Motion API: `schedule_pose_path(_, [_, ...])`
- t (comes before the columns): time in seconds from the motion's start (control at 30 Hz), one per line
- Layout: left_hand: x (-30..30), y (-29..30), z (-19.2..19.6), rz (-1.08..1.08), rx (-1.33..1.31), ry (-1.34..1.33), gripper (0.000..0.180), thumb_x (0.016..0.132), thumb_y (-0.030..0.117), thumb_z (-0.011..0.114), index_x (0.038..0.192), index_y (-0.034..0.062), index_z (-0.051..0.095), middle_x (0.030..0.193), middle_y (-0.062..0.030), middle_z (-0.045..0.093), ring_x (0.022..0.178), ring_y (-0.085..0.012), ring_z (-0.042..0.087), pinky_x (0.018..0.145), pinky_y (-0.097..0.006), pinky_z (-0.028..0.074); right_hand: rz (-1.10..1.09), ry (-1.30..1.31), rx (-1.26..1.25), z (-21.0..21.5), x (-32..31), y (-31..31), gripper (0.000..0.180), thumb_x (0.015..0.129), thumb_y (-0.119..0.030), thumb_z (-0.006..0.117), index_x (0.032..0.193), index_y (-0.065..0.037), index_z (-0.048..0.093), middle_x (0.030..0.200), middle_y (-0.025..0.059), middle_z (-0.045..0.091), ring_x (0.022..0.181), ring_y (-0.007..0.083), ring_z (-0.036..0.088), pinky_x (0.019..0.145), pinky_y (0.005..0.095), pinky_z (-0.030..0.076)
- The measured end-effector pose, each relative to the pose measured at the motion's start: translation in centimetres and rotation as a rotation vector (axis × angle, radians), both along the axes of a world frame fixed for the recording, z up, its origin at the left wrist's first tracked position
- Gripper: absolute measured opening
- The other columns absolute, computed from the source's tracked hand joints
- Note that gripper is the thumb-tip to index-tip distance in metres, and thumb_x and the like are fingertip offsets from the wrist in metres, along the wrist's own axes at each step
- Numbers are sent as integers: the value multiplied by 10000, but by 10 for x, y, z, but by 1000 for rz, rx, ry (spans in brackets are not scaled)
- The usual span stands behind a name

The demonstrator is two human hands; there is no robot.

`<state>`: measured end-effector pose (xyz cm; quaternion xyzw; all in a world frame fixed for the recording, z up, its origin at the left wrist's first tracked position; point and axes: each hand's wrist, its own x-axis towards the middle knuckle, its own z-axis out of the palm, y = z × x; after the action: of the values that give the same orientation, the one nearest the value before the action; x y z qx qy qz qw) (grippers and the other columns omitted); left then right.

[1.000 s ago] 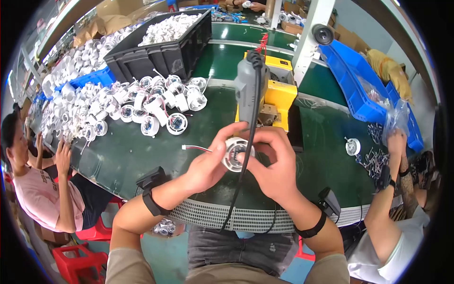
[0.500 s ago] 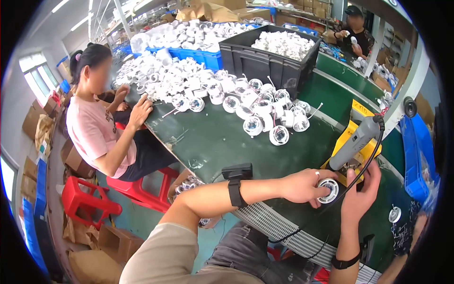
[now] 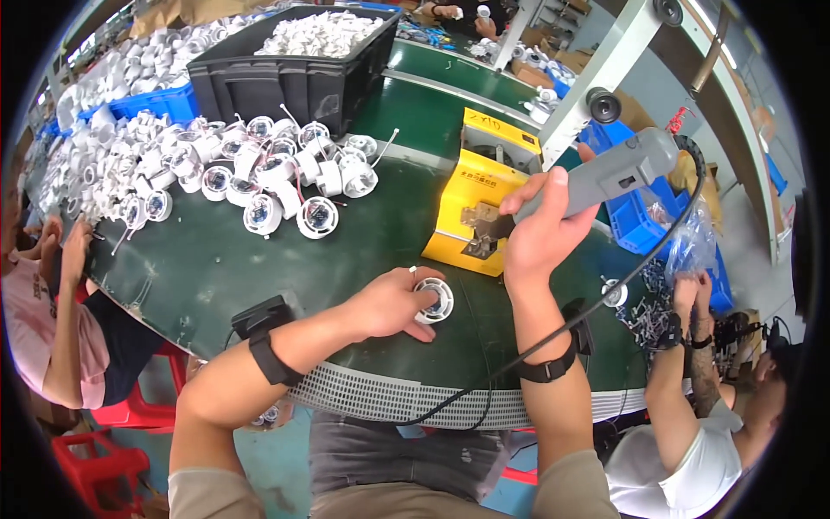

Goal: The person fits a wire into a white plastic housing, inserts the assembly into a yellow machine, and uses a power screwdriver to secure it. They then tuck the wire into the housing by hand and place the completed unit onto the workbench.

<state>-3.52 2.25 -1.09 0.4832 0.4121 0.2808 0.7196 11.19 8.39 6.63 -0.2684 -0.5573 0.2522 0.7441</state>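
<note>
A round white housing [image 3: 444, 302] with a dark middle rests on the green bench top [image 3: 363, 259], gripped by my left hand [image 3: 389, 304], whose thumb reaches over its centre. My right hand [image 3: 546, 227] is wrapped round a grey electric screwdriver [image 3: 635, 171], raised and slanting, with its cable [image 3: 596, 304] looping down past my forearm. The screwdriver's tip is hidden behind my fingers. Just left of that hand stands a yellow box-shaped machine [image 3: 471, 195] with a metal mechanism on its front.
Several similar white housings [image 3: 317, 217] lie heaped at the back left, before a black crate [image 3: 285, 82] of small white parts. A co-worker's hands [image 3: 692, 294] are among screws [image 3: 644, 320] at right, near a blue bin [image 3: 635, 221]. Another person [image 3: 65, 285] sits at left.
My right hand, formerly with spread fingers beside the screwdriver, has closed on it and lifted it. My left hand still grips the housing. The whole view has swung to the right.
</note>
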Motion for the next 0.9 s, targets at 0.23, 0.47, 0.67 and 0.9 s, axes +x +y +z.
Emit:
schedule_pose_path(0.23, [1, -1, -3, 25, -14, 0, 441, 968, 118, 468, 1362, -55, 371, 1065, -146, 601, 779, -262, 693, 714, -315, 588, -89, -37, -45, -3, -1, 7, 388, 948, -140, 460, 1284, 15, 342, 596, 61, 474, 466, 141, 471, 455, 285, 424])
schedule_pose_path(0.47, [1, 0, -4, 23, -23, -2, 438, 975, 110, 459, 1368, -57, 360, 1074, -149, 601, 783, -261, 692, 710, -319, 591, -95, -68, -69, -6, -1, 9, 366, 948, -143, 462, 1259, 18, 355, 580, 63, 471, 465, 142, 473, 452, 284, 417])
schedule_pose_path(0.67, [2, 0, -5, 23, -15, -5, 437, 974, 110, 458, 1367, -56, 362, 1066, -148, 603, 783, -258, 691, 711, -322, 592, -94, -53, -82, -6, 0, 7, 348, 947, -144, 468, 1238, 14, 362, 571, 62, 469, 461, 144, 472, 452, 283, 417])
schedule_pose_path(0.9, [2, -1, -4, 48, -32, -1, 403, 970, 111, 459, 1337, -46, 399, 1052, -147, 605, 784, -256, 690, 716, -324, 593, -45, -71, -154, -7, 3, 0, 305, 948, -140, 474, 1197, -2, 367, 611, 69, 475, 462, 153, 476, 447, 297, 422])
